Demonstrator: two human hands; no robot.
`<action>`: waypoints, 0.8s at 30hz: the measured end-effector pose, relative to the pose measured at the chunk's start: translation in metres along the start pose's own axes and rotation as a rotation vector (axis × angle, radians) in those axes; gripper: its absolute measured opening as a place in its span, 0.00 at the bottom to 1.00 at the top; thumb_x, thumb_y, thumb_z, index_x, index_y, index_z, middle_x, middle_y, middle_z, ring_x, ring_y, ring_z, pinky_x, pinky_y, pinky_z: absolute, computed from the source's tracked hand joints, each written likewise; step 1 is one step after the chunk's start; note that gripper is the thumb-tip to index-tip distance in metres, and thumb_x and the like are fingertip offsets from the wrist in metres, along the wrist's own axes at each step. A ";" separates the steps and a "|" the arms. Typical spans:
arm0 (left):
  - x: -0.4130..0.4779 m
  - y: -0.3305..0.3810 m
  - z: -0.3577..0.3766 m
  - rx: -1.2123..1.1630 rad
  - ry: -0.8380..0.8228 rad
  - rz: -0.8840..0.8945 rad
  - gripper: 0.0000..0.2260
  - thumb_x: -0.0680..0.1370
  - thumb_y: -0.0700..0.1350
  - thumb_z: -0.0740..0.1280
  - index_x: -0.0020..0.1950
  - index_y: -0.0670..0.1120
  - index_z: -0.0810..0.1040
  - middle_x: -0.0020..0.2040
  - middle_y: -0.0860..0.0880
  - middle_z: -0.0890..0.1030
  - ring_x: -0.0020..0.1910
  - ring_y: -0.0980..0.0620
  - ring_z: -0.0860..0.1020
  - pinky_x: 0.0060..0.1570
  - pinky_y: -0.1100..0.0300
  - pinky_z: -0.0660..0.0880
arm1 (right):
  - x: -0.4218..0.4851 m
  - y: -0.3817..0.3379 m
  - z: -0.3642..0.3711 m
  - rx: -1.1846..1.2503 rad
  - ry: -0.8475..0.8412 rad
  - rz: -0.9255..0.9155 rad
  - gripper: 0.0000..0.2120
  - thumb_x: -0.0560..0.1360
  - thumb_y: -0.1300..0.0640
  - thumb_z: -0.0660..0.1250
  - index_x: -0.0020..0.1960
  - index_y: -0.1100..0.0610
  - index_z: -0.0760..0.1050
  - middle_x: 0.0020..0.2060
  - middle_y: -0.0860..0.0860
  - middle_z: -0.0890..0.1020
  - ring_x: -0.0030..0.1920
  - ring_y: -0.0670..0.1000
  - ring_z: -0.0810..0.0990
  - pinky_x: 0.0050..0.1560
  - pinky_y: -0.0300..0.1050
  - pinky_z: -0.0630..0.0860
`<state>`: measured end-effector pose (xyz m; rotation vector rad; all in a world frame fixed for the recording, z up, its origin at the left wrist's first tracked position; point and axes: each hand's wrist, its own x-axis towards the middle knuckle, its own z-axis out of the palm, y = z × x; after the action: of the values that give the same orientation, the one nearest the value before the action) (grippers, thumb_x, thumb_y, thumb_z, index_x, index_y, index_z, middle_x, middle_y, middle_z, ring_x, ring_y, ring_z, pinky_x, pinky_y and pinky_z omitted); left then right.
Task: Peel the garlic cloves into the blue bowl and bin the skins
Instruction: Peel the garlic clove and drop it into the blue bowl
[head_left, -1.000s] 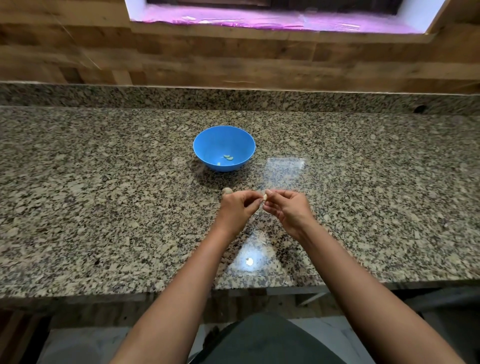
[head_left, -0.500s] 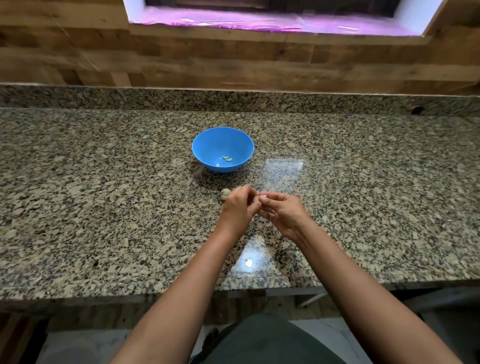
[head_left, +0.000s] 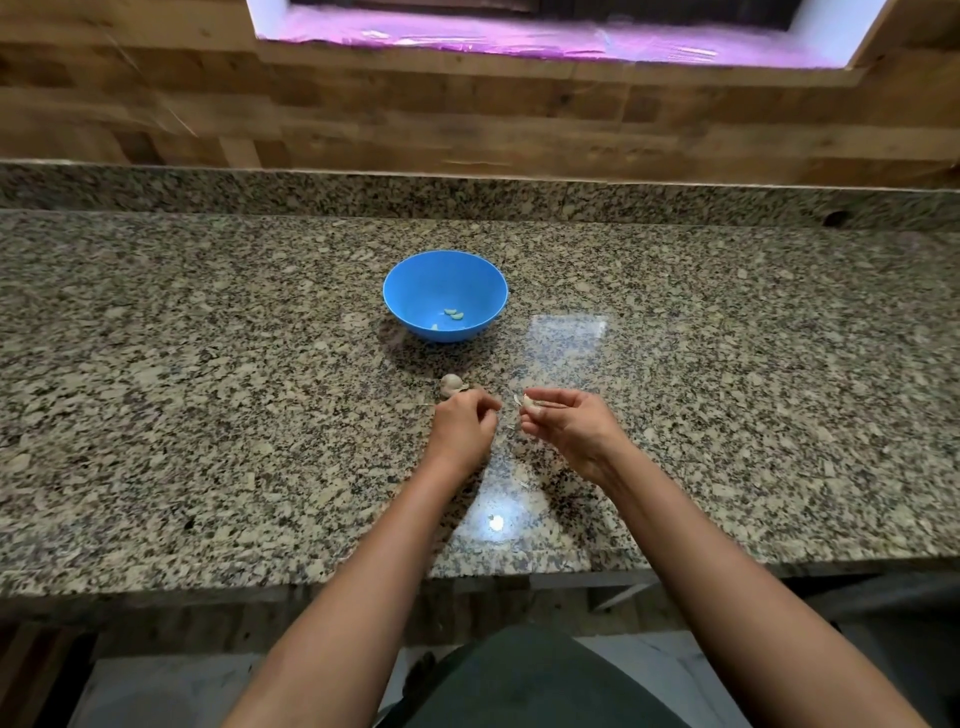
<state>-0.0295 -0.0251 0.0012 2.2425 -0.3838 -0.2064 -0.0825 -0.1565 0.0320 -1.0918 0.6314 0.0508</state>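
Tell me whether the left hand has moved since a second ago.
Yes: left hand shifted slightly leftward, judged against the round blue plastic bowl, parting from the right hand.

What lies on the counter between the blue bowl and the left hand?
A garlic bulb, close to the left hand; bare counter from it to the bowl. Head view.

A kitchen: granite countertop (head_left: 208, 415), wood-plank backsplash (head_left: 156, 104), window ledge (head_left: 519, 39), blue bowl (head_left: 415, 291) of garlic cloves (head_left: 453, 314).

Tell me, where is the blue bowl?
In the head view the blue bowl sits on the granite counter, a little left of centre, just behind the garlic bulb on the wall side.
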 end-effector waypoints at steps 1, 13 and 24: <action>0.000 0.001 0.000 -0.044 -0.005 -0.011 0.07 0.77 0.42 0.66 0.54 0.42 0.80 0.50 0.47 0.81 0.43 0.55 0.76 0.45 0.66 0.73 | 0.000 0.000 0.000 -0.020 0.010 -0.016 0.07 0.73 0.74 0.62 0.49 0.68 0.74 0.42 0.62 0.78 0.38 0.54 0.80 0.37 0.40 0.81; 0.003 0.012 -0.002 -0.703 -0.165 -0.205 0.07 0.76 0.38 0.68 0.53 0.39 0.79 0.43 0.47 0.81 0.38 0.55 0.79 0.36 0.67 0.75 | -0.001 0.005 0.002 -0.232 0.022 -0.164 0.03 0.73 0.70 0.66 0.45 0.65 0.77 0.37 0.58 0.81 0.36 0.52 0.80 0.39 0.40 0.80; 0.002 0.012 -0.005 -0.519 -0.120 -0.083 0.06 0.74 0.41 0.71 0.49 0.40 0.82 0.39 0.48 0.82 0.35 0.56 0.78 0.38 0.66 0.76 | 0.000 0.005 0.002 -0.141 0.032 -0.242 0.04 0.73 0.70 0.66 0.46 0.66 0.77 0.40 0.59 0.81 0.39 0.53 0.80 0.42 0.40 0.80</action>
<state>-0.0288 -0.0295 0.0132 1.7389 -0.2633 -0.4335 -0.0833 -0.1527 0.0287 -1.3009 0.5259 -0.1332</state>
